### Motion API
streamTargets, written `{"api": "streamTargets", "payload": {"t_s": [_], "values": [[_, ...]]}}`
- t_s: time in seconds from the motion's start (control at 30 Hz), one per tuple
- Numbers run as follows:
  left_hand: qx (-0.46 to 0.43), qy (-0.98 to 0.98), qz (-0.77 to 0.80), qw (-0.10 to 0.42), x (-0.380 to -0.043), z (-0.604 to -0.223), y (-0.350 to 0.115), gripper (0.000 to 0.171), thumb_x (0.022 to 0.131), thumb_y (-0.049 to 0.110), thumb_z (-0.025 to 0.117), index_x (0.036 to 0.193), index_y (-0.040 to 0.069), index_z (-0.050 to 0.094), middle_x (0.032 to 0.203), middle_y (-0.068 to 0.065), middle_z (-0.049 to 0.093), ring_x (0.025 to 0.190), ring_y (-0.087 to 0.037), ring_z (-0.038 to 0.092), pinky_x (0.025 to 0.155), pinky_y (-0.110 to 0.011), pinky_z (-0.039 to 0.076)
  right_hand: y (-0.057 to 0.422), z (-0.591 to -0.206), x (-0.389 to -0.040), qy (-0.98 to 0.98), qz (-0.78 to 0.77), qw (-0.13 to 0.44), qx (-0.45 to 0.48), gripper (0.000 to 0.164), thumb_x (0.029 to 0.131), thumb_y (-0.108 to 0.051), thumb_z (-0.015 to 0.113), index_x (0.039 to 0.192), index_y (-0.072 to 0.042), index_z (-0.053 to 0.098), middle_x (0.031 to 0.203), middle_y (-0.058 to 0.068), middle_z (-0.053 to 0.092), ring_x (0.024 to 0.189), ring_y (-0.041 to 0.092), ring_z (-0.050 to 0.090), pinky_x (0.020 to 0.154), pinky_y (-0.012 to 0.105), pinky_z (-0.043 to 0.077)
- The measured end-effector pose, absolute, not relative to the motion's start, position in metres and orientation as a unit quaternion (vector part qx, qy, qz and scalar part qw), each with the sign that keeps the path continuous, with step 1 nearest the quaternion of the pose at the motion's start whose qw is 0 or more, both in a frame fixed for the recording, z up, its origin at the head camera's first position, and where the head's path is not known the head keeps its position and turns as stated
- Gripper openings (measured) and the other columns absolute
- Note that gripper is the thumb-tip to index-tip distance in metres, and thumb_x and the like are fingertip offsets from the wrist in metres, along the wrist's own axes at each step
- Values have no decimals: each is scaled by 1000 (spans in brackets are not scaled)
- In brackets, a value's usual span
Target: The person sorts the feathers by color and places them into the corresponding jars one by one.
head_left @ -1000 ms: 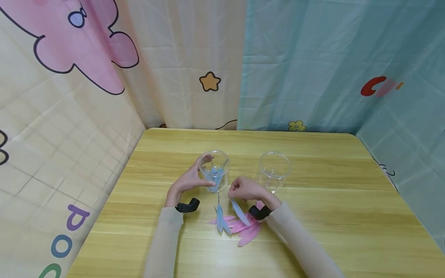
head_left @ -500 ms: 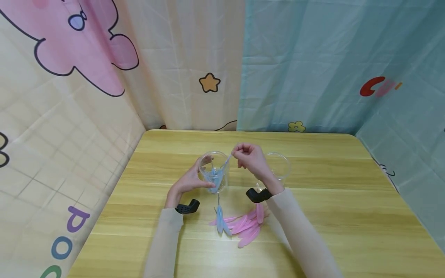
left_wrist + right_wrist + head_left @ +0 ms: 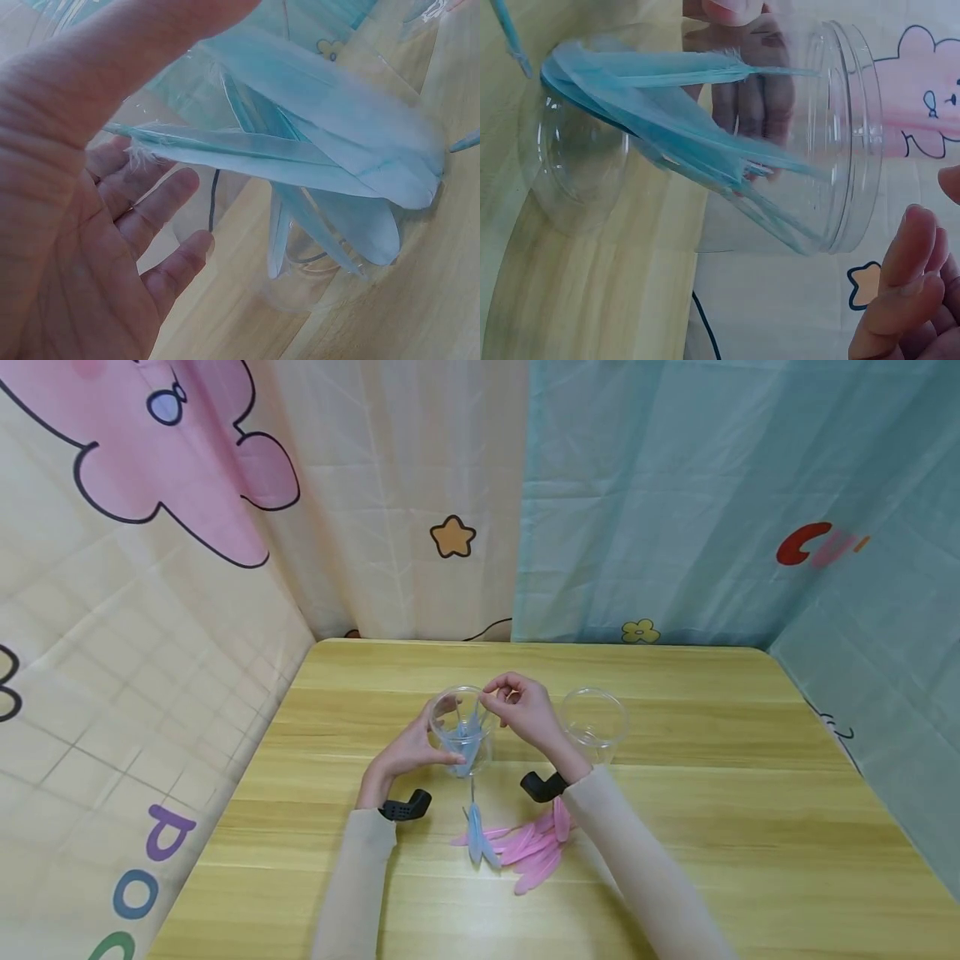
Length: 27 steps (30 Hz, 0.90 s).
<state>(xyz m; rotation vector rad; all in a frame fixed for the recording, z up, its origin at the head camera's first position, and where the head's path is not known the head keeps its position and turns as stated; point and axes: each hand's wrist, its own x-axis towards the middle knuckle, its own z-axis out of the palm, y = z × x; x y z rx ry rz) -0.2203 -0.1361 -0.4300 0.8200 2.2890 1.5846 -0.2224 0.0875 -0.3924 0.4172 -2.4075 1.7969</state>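
Note:
My left hand [image 3: 411, 747] grips a clear plastic jar [image 3: 490, 745] from its left side, thumb at the front and fingers behind. Several light-blue feathers [image 3: 652, 112] stand inside it, leaning, quills toward the mouth; in the left wrist view the feathers [image 3: 330, 142] cross one another. Beside the rim, on the right, is my right hand [image 3: 525, 710]. In the right wrist view its fingers [image 3: 911, 289] and thumb are apart, with nothing between them. A few blue feathers [image 3: 475, 839] lie on the table in front of the jar, touching a pile of pink feathers [image 3: 536, 852].
A second clear jar [image 3: 594, 714] stands to the right, beyond my right forearm. Both jars and the loose feathers are on a wooden table [image 3: 735, 793]. Patterned curtains [image 3: 645, 502] hang behind the table and along its sides.
My right hand lifted a blue feather from beside the pile, carried it up to the held jar and released it inside. My left hand stayed on the jar.

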Motion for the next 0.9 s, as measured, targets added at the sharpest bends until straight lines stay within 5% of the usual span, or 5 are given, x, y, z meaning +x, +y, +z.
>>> {"api": "streamTargets", "payload": {"t_s": [0.3, 0.47, 0.63, 0.9], "values": [[277, 786, 538, 124, -221, -430, -136, 100, 76, 9, 81, 150, 8, 14, 150, -20, 25, 137, -34, 22, 108, -51, 19, 99, -402, -215, -838, 527, 3, 141, 20, 86, -27, 72, 82, -9, 65, 63, 3, 53, 52, 34, 53, 44, 27, 40], [279, 782, 543, 123, -221, -429, -136, 100, 75, 7, 81, 150, 7, 14, 150, -21, 24, 137, -36, 21, 108, -54, 17, 106, -406, -207, -883, 417, -101, 188, 32, 85, -39, 70, 74, -8, 69, 56, 1, 53, 47, 21, 51, 44, 28, 38], [278, 783, 543, 121, -222, -430, -135, 101, 74, 7, 82, 149, 5, 15, 149, -22, 26, 137, -37, 22, 107, -55, 17, 103, -416, -198, -883, 370, -183, 223, 39, 85, -37, 71, 73, 0, 69, 54, 3, 53, 45, 21, 52, 45, 26, 40], [277, 789, 536, 117, -221, -431, -136, 100, 75, 10, 82, 150, 9, 16, 149, -20, 27, 137, -35, 24, 108, -54, 18, 82, -443, -189, -905, 307, -209, 209, 45, 82, -45, 70, 59, -7, 66, 43, -7, 47, 38, 8, 43, 39, 22, 31]]}}
